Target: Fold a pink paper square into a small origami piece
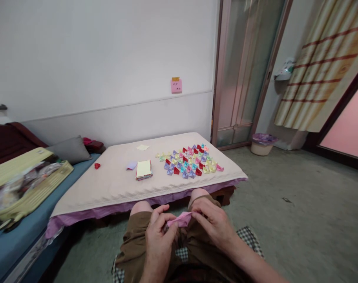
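Left hand (158, 245) and right hand (213, 226) both pinching pink paper (181, 219), fingers and thumbs closed tight on it. Paper held over my lap, between hands, just above brown shorts (137, 245). Ahead, mattress (114, 188) under cream cloth. On it, rows of small folded paper pieces (189, 160), many colors, beside stack of paper squares (144, 169).

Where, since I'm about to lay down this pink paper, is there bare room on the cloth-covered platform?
Bare cream cloth runs along the near edge, in front of the paper stack and the folded-paper rows, and left of the stack. Those rows are the crowded part.
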Demonstrator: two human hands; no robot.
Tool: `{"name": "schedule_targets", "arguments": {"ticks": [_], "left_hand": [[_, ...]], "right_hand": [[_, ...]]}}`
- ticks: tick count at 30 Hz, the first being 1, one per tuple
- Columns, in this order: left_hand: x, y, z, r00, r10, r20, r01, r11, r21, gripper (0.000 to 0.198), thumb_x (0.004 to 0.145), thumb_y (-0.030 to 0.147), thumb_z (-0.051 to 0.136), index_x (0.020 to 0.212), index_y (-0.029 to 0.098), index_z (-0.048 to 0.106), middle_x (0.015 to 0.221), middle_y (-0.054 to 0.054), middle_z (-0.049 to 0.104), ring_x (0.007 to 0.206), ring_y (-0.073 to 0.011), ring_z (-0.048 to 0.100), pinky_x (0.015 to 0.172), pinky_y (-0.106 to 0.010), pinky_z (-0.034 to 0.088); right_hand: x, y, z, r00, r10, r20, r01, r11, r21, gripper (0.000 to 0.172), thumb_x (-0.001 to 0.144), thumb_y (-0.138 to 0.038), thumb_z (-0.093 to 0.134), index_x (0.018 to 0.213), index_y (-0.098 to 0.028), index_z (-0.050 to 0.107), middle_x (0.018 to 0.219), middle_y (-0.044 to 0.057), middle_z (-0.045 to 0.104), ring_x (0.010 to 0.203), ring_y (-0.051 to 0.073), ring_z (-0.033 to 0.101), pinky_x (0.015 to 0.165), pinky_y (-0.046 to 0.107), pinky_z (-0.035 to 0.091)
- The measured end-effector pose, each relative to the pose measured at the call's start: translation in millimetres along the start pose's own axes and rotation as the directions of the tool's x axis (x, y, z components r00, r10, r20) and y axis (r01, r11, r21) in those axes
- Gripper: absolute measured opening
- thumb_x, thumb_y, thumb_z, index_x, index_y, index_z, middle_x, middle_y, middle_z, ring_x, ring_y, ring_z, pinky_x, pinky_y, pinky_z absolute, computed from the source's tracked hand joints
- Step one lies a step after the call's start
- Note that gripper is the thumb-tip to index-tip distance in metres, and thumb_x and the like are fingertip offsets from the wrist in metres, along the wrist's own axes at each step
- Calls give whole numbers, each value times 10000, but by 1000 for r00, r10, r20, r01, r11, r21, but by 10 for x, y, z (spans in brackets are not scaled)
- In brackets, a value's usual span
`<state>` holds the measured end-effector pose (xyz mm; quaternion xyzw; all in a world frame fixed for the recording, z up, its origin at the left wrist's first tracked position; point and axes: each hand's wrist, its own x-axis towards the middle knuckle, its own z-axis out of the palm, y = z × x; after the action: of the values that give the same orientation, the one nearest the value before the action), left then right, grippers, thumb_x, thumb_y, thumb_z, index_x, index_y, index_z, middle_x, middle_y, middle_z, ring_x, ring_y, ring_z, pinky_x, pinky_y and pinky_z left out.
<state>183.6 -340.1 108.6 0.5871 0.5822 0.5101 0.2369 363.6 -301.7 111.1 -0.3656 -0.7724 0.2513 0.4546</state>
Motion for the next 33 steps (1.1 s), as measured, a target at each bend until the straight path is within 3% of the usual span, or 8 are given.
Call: {"name": "schedule_targets", "arguments": {"ticks": [3, 8, 12, 14, 17, 22, 27, 33], "left_hand": [[8, 4, -13, 1000, 20, -19, -19, 999, 46, 104, 721, 204, 587, 644, 190, 655, 1065, -92, 583, 1000, -253, 560, 771, -339, 452], [8, -34, -26, 994, 108, -17, -105, 989, 108, 62, 702, 208, 609, 669, 195, 660, 1030, -91, 614, 990, -250, 565, 814, -362, 452], [-9, -10, -20, 980, 177, 87, -187, 975, 118, 179, 734, 248, 609, 895, 234, 687, 979, -74, 631, 926, -229, 569, 803, -350, 452], [-10, 21, -11, 975, 160, 155, -177, 979, 101, 166, 763, 277, 594, 896, 234, 684, 891, -59, 640, 864, -213, 567, 764, -324, 444], [2, 59, -2, 976, 72, 206, -83, 995, 47, 132, 770, 293, 589, 752, 196, 677, 732, -31, 622, 736, -179, 554, 677, -273, 418], [28, 60, -3, 957, -162, 240, 198, 971, -133, 151, 689, 260, 650, 589, 151, 621, 536, 23, 527, 533, -106, 450, 518, -209, 336], [23, 51, 23, 930, -310, 199, 367, 821, -438, 143, 678, 283, 675, 669, 145, 640, 520, 47, 498, 488, -68, 400, 477, -178, 303], [2, 109, 19, 907, -370, 203, 404, 621, -672, 154, 702, 275, 679, 681, 139, 611, 619, 29, 529, 560, -70, 466, 539, -168, 378]], "right_hand": [[13, 0, -18, 1000, -18, -6, 18, 999, 28, 128, 840, -187, 523, 728, -180, 586, 991, 73, 592, 921, 191, 539, 794, 296, 404], [35, -13, -58, 987, 132, 93, -148, 970, 191, 106, 825, -204, 552, 726, -177, 580, 759, 22, 609, 740, 163, 553, 689, 268, 417], [12, -29, -56, 979, 166, 120, -187, 963, 196, 110, 811, -219, 569, 719, -167, 601, 718, 14, 609, 705, 157, 543, 663, 261, 406], [2, -39, -46, 977, 167, 133, -192, 960, 206, 104, 803, -218, 573, 719, -166, 608, 712, 13, 609, 697, 154, 540, 654, 258, 402], [4, -43, -32, 970, 192, 151, -224, 945, 239, 101, 784, -223, 588, 709, -161, 614, 698, 14, 610, 684, 154, 536, 638, 255, 398], [27, 4, -51, 950, 273, 152, -309, 893, 328, 147, 723, -265, 650, 644, -152, 599, 641, 7, 590, 628, 144, 507, 591, 247, 381], [53, 17, -98, 950, 262, 168, -309, 861, 405, 235, 776, -329, 588, 633, -145, 611, 613, -1, 551, 604, 127, 467, 577, 241, 362], [63, -20, -79, 928, 359, 103, -369, 833, 413, 223, 717, -323, 640, 591, -145, 598, 574, -12, 537, 570, 122, 449, 549, 238, 346]]}}
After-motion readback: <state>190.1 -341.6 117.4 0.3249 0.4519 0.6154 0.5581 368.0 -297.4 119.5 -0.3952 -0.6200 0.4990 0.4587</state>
